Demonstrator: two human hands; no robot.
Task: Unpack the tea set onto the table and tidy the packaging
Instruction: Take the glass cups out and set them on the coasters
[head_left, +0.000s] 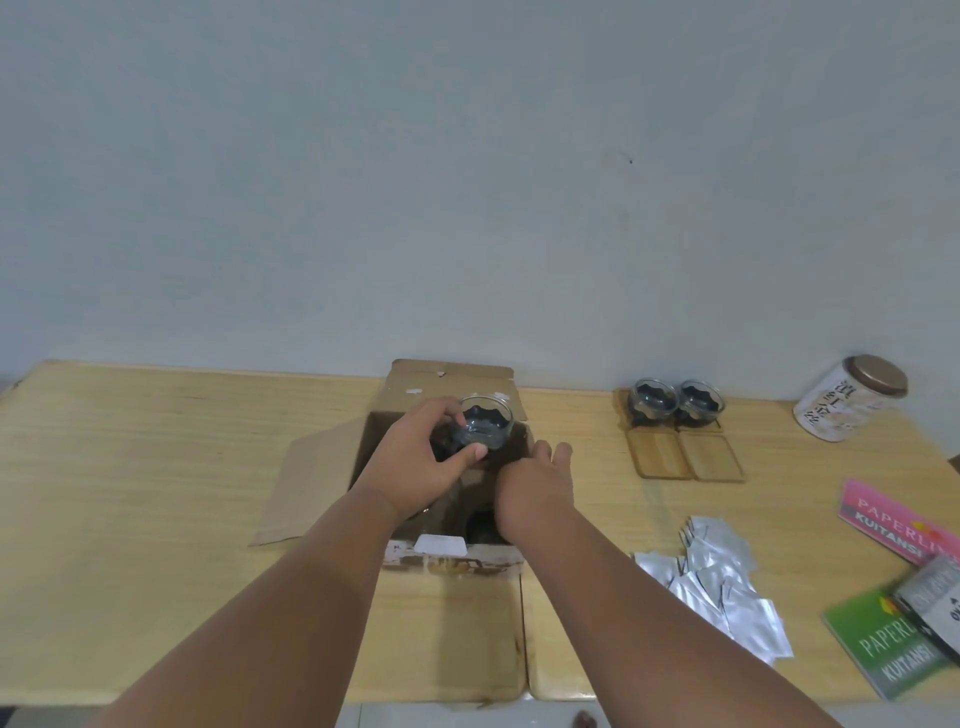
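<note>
Left hand (415, 462) grip around glass cup (483, 423)

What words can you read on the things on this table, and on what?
"PAPERLI" (cut off), "KUITANSI": pink booklet.
"PAPERL" (partly covered), "KUITANSI": green booklet.
Characters on the white tin: too blurred to read.
Print on the dark packet: too blurred.

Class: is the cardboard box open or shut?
Open. The box has flaps spread outward on the table, its dark inside shows, and the left hand holds a cup over it.
</note>
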